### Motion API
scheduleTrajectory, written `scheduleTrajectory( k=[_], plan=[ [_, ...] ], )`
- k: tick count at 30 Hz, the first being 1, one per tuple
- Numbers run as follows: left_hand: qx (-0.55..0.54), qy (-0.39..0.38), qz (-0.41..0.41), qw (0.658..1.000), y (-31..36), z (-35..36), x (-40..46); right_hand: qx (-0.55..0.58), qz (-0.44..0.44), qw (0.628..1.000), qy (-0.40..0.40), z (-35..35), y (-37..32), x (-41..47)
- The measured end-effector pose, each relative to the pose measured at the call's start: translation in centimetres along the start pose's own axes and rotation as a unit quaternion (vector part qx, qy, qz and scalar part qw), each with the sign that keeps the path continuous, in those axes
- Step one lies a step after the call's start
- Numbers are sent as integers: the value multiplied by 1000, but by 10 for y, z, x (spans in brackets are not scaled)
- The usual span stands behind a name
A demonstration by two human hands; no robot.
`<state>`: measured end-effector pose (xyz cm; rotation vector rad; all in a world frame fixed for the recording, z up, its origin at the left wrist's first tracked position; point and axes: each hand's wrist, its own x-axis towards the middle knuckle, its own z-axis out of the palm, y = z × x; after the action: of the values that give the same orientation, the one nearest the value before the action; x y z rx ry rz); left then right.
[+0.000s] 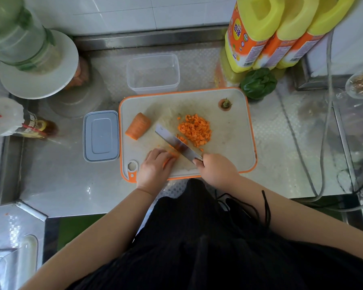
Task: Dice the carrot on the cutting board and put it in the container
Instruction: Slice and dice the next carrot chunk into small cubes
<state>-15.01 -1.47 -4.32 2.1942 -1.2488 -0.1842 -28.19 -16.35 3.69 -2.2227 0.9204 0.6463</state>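
Observation:
An orange-rimmed white cutting board (235, 147) lies on the steel counter. On it sit a thick carrot chunk (138, 126) at the left, a pile of diced carrot (195, 129) in the middle, and a carrot top (225, 104) at the far right corner. My left hand (154, 167) presses down on carrot strips (173, 154) near the board's front edge. My right hand (215, 169) grips the handle of a cleaver (177, 144), whose blade rests against the strips beside my left fingertips. An empty clear container (153, 73) stands just behind the board.
A grey lid (101, 136) lies left of the board. Yellow oil jugs (266, 32) and a green pepper (258, 82) stand at the back right. A white plate (38, 80) under a green bottle and a drink cup (6, 118) are at the left. Cables (323, 143) run on the right.

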Motion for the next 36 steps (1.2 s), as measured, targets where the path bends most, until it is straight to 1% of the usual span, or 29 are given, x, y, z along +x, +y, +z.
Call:
scheduleTrajectory(
  k=[3, 7, 10, 13, 16, 22, 26, 29, 32, 36],
  plan=[
    [19, -13, 22, 1000, -1, 1, -5, -30, -21, 999, 4, 1, -4, -8],
    [27, -16, 20, 999, -3, 6, -3, -54, -21, 998, -9, 5, -11, -9],
    [20, -20, 22, 999, -3, 5, -3, -70, -12, 997, -19, 4, -14, -10],
    [20, -25, 18, 999, -3, 5, -2, -99, 9, 994, -46, 1, -20, -4],
    [20, -29, 17, 999, -4, 6, -3, -90, 22, 994, -58, 5, -24, 2],
    [24, -24, 21, 999, -4, 7, -5, -46, 2, 999, -11, 15, -19, -1],
    [27, -26, 21, 999, -3, 5, -6, 29, 29, 999, -25, 7, -9, 7],
    [16, -40, 7, 999, -1, 2, -2, 12, 24, 1000, -12, 9, -9, 5],
    [11, -45, -3, 999, -2, -1, -2, -21, -9, 1000, 6, 8, -11, -1],
    [18, -41, -2, 999, 0, -2, -6, -59, -41, 997, 3, 9, -13, -8]
  ],
)
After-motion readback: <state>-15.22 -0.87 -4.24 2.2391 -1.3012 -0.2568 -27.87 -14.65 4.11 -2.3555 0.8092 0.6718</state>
